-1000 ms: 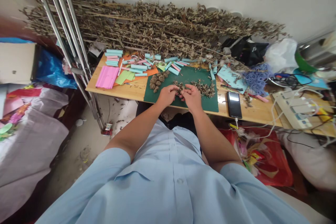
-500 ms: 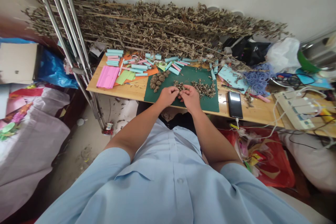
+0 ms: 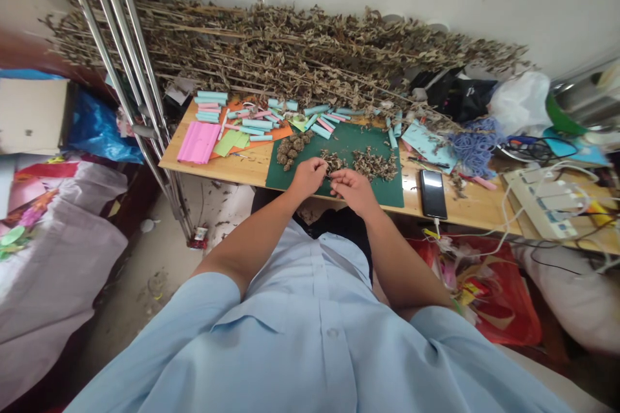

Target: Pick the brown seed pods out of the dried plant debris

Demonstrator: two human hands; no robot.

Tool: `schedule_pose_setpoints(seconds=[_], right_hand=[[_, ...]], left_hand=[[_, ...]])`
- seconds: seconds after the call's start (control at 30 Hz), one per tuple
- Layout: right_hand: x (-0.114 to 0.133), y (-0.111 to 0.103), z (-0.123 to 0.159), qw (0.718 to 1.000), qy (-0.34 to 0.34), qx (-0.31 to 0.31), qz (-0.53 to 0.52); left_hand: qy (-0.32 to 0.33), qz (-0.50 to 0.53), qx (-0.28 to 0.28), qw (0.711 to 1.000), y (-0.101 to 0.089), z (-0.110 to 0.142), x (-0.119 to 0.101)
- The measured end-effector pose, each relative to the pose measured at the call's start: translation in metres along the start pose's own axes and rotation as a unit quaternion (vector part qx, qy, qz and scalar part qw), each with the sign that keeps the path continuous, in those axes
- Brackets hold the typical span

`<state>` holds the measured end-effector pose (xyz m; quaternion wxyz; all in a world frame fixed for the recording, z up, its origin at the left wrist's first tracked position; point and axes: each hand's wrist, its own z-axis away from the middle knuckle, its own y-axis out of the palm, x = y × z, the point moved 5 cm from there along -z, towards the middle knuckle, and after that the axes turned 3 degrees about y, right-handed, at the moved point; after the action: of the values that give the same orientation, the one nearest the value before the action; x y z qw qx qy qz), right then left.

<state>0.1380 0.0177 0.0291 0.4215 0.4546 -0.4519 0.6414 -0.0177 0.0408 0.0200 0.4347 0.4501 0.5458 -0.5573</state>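
Observation:
My left hand (image 3: 310, 177) is closed in a pinch above the near part of a green cutting mat (image 3: 300, 187); whatever sits between its fingertips is too small to make out. Just to its right is my right hand (image 3: 356, 190), its fingers drawn together towards the thumb, with any held bit hidden. Beyond the fingertips lies a small heap of dried leaves (image 3: 334, 160). A larger heap of crumbled dried leaves (image 3: 375, 166) is on the mat's right side. Several brown rolled balls of dried plant (image 3: 290, 151) cluster at the left.
Long dried plant stalks (image 3: 271, 45) lie along the back of the wooden table (image 3: 232, 171). Blue and pink paper rolls (image 3: 256, 123) sit before them. A phone (image 3: 433, 193), blue yarn (image 3: 477, 142) and a power strip (image 3: 540, 203) are at right; metal crutches (image 3: 128, 45) stand at left.
My right hand has drawn away from my left, down and slightly right, opening a gap between the fingertips. More of the small leaf heap shows. My left hand has barely moved.

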Motion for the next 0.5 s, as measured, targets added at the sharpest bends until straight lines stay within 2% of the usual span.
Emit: schedule_pose_setpoints(seconds=[0.1,0.2,0.3,0.5], right_hand=[[-0.002,0.000,0.019,0.993,-0.034,0.064,0.098],[-0.004,-0.002,0.033,0.977,-0.093,0.071,0.177],[-0.006,-0.006,0.041,0.970,-0.133,0.046,0.197],[-0.012,-0.023,0.039,0.967,-0.120,-0.032,0.224]], left_hand=[[-0.004,0.001,-0.001,1.000,0.002,-0.001,0.004],[-0.018,0.009,-0.002,1.000,0.004,-0.001,0.007],[-0.017,0.011,0.000,1.000,0.004,-0.002,0.006],[-0.004,-0.024,0.000,1.000,0.002,0.001,-0.003]])
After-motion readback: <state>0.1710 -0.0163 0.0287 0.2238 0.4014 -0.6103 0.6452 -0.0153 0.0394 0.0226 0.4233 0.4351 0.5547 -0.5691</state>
